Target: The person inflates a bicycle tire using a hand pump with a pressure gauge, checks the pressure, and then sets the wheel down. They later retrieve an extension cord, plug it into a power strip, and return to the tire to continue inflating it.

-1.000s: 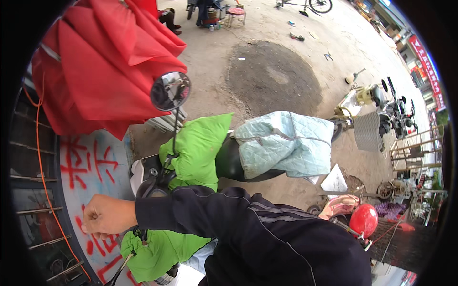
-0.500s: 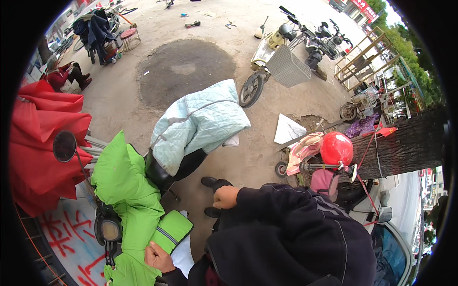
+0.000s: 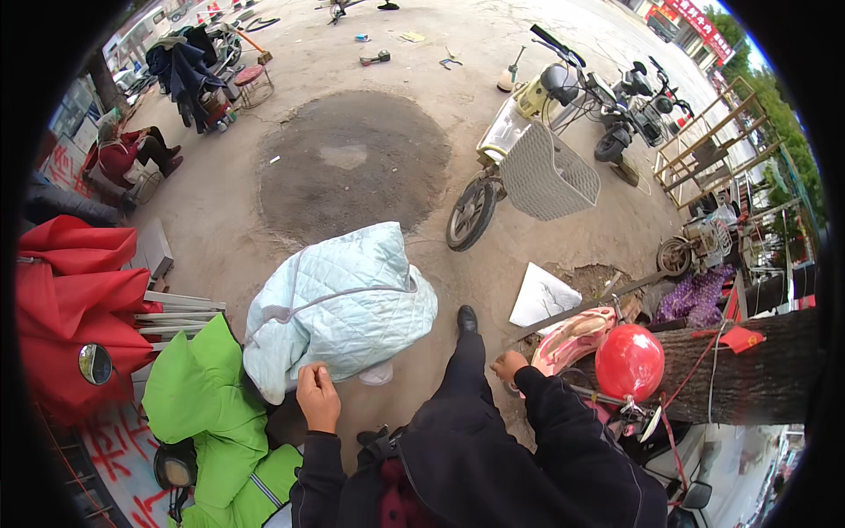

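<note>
My left hand (image 3: pixel 319 398) is loosely closed beside the near edge of a pale blue quilted cover (image 3: pixel 343 299); nothing shows in its fingers, and I cannot tell if it touches the cloth. The cover drapes over a parked scooter's seat or front, mostly hidden. Out to the right, my right hand (image 3: pixel 509 366) is curled shut with nothing visible in it, close to a pink patterned scooter part (image 3: pixel 572 341). A bright green padded cover (image 3: pixel 207 387) lies over another scooter at the lower left. One black shoe (image 3: pixel 467 320) is extended forward on the ground between my hands.
A scooter with a wire basket (image 3: pixel 550 172) stands ahead right. A red balloon-like helmet (image 3: pixel 629 362) and a tree trunk (image 3: pixel 748 365) are at right, folded red canvas (image 3: pixel 79 299) at left. A person (image 3: pixel 132 154) sits far left near a red stool (image 3: pixel 250 76). A white slab (image 3: pixel 543 296) lies ahead.
I have stepped forward, and the view has shifted. My left hand has risen from beside the green cover to the blue one; my right hand has swung outward to the right.
</note>
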The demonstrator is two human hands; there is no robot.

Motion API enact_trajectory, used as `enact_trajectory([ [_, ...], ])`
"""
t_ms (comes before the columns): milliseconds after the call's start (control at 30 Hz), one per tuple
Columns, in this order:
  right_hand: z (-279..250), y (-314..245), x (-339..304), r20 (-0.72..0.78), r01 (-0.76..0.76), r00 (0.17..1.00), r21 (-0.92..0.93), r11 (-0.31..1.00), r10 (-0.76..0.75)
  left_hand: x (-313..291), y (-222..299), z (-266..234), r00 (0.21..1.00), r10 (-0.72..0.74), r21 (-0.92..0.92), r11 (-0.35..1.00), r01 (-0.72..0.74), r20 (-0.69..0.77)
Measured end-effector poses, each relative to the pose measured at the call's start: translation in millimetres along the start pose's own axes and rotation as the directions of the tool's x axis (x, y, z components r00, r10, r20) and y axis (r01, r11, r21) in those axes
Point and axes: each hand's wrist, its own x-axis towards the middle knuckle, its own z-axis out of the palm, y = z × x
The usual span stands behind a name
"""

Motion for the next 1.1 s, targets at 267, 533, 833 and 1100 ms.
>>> enact_trajectory([
  [267,-212.8,29.0,101.2,-0.143,0.104,0.979,-0.243,0.964,-0.142,141.7,23.7,121.0,0.896,-0.442,0.197,0.876,0.441,-0.042],
  [533,-323.2,-99.9,202.2,-0.040,0.366,0.925,-0.168,0.916,-0.377,131.7,5.2,149.6,0.816,-0.501,0.299,0.762,0.574,-0.290],
  [833,-391.4,-179.5,309.0,0.097,0.354,0.935,-0.212,0.911,-0.340,135.9,31.4,151.1,0.834,-0.468,0.284,0.790,0.543,-0.293],
  [1100,-438.4,-269.2,381.6,0.214,0.354,0.927,-0.229,0.907,-0.307,127.6,38.6,153.4,0.714,-0.641,0.175,0.697,0.695,-0.282],
])
